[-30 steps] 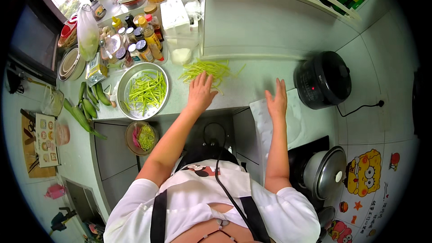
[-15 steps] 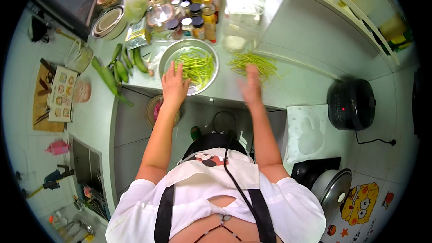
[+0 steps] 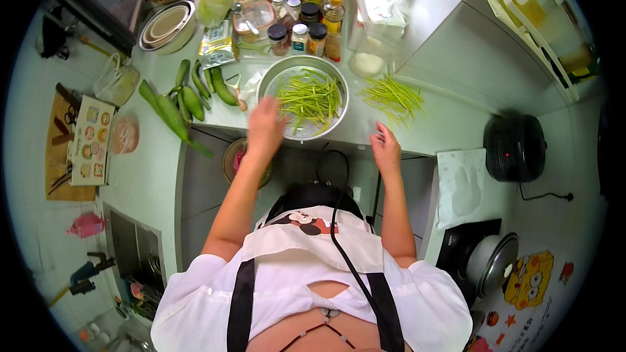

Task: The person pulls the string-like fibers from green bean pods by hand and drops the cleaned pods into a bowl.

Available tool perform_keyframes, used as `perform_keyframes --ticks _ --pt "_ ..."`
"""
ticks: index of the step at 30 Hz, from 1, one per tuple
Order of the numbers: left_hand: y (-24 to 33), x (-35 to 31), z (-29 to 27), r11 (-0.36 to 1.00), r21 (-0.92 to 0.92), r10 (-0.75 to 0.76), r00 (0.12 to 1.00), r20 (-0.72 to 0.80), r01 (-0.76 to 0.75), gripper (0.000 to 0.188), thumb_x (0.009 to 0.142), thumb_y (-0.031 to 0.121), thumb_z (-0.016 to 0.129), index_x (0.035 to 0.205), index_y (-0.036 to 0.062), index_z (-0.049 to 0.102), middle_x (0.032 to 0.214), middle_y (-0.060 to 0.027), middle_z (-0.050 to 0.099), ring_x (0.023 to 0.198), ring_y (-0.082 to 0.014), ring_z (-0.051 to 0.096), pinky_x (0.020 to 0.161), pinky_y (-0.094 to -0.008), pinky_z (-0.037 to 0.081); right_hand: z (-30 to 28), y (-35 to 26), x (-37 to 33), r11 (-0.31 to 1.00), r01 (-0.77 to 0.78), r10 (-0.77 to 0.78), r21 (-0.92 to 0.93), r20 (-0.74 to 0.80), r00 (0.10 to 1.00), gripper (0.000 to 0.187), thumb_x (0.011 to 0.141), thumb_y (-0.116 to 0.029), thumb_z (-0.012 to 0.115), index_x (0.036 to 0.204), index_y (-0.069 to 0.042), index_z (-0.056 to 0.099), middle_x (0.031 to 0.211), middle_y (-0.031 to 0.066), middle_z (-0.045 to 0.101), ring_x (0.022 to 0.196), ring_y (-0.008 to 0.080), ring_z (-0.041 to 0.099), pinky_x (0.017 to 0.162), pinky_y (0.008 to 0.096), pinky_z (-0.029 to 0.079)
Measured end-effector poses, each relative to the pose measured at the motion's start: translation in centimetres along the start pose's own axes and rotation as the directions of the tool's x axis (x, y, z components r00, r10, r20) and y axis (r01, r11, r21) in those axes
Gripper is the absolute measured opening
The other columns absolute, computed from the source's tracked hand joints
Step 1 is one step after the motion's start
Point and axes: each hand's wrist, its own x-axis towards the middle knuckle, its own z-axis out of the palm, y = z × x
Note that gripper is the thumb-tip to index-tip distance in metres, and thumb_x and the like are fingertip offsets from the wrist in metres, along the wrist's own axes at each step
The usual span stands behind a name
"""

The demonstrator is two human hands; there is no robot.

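Observation:
A round metal pan (image 3: 344, 104) at the counter's front edge holds a heap of thin green cut stalks (image 3: 312, 99). My left hand (image 3: 266, 129) is at the pan's left near side, its fingers smeared by motion; whether they touch the rim I cannot tell. To the right of the pan, a loose pile of the same stalks (image 3: 396, 99) lies on the counter (image 3: 450, 114). My right hand (image 3: 386, 150) is at the counter edge just below that pile, with its fingers apart and nothing in them.
Left of the pan lie a peeler (image 3: 239, 94) and several long green vegetables (image 3: 190, 103). Seasoning jars (image 3: 300, 39) crowd behind it, beside a clear container (image 3: 368, 62). A black rice cooker (image 3: 515, 148) stands right, a sink (image 3: 134, 241) left. A dark cable (image 3: 336, 221) hangs down my front.
My left hand has drawn back from over the pan to its near left side. My right hand has moved off the loose stalks toward me. The whole view has shifted slightly.

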Motion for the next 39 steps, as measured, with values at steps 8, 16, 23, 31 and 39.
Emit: perform_keyframes --ticks 8,16,23,31,39 --pt "7.3 1.3 5.0 0.935 -0.250 0.302 0.934 0.192 -0.251 0.035 0.074 0.018 0.067 0.105 0.0044 0.057 0.109 -0.0149 0.058 0.099 -0.0320 0.057 0.083 -0.0406 0.045 -3.9 4.8 1.5 0.975 -0.158 0.129 -0.159 -0.180 0.975 0.036 0.081 -0.015 0.064 0.115 -0.008 0.058 0.106 0.0118 0.063 0.084 0.0249 0.064 0.075 0.0344 0.050" --pt "6.9 4.5 6.7 0.960 -0.263 0.142 0.974 0.176 -0.092 0.024 0.075 0.017 0.067 0.095 0.0030 0.062 0.099 -0.0141 0.063 0.093 -0.0325 0.059 0.080 -0.0405 0.048 -3.6 6.6 10.1 0.885 -0.093 0.001 -0.457 -0.197 0.980 0.024 0.077 -0.018 0.067 0.099 -0.012 0.064 0.098 0.0098 0.061 0.086 0.0286 0.060 0.073 0.0400 0.048" --pt "8.8 5.5 8.4 0.956 -0.289 0.088 0.986 0.141 -0.044 0.021 0.075 0.017 0.067 0.091 0.0038 0.064 0.095 -0.0125 0.064 0.088 -0.0316 0.060 0.077 -0.0411 0.048 -2.5 8.6 13.5 0.823 -0.058 0.008 -0.565 -0.090 0.996 0.019 0.076 -0.018 0.066 0.093 -0.010 0.064 0.096 0.0105 0.058 0.090 0.0307 0.058 0.072 0.0415 0.048" --pt "9.3 5.6 7.0 0.948 -0.318 -0.011 0.998 0.058 0.029 0.019 0.077 0.014 0.066 0.093 0.0043 0.064 0.096 -0.0109 0.064 0.090 -0.0313 0.060 0.076 -0.0397 0.049 -5.3 5.2 12.2 0.897 0.085 -0.169 -0.433 -0.160 0.973 0.011 0.076 -0.017 0.066 0.085 -0.010 0.065 0.084 0.0061 0.061 0.078 0.0280 0.060 0.066 0.0394 0.047" --pt "8.3 7.0 3.8 0.947 -0.305 -0.096 0.995 0.039 0.104 0.039 0.081 0.012 0.065 0.118 0.0097 0.054 0.122 -0.0104 0.054 0.091 -0.0289 0.061 0.077 -0.0355 0.050 -6.3 -2.7 11.5 0.927 0.266 -0.287 -0.263 -0.042 0.957 0.011 0.077 -0.013 0.067 0.086 -0.008 0.065 0.081 0.0059 0.062 0.073 0.0249 0.060 0.063 0.0354 0.047"
